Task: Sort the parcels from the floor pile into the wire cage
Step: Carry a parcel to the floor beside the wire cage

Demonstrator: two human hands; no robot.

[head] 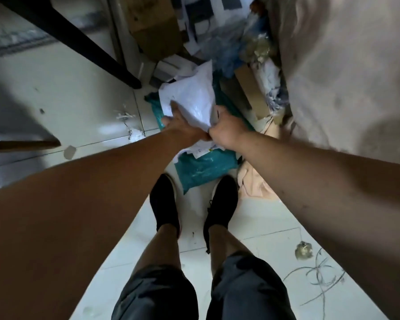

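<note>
Nearest: the person's black shoes (164,202) stand on the white tiled floor (259,218), toes touching the edge of the pile. A teal parcel (203,167) lies flat just ahead of the toes, with loose paper slips on top of it.

Above the teal parcel, both hands hold one white parcel (189,98), a soft plastic mailer. The left hand (183,128) grasps its lower left edge, thumb on top; its fingers are mostly hidden beneath. The right hand (226,130) is clenched on the lower right corner, bunching the film. The parcel slopes up and away from the hands. Whether its far end rests on the pile cannot be told.

Judgement: lift step in hand. The film looks slack, so a corner pinch may slip or tear. A better hold would have the left hand flat under the body and the right hand steadying. A straight lift would keep the slips from dragging.

Farther: more bags and a cardboard box (155,26) lie beyond, and a large beige sack (344,77) stands at right. The wire cage is not in view, so the person must locate it before turning.
</note>
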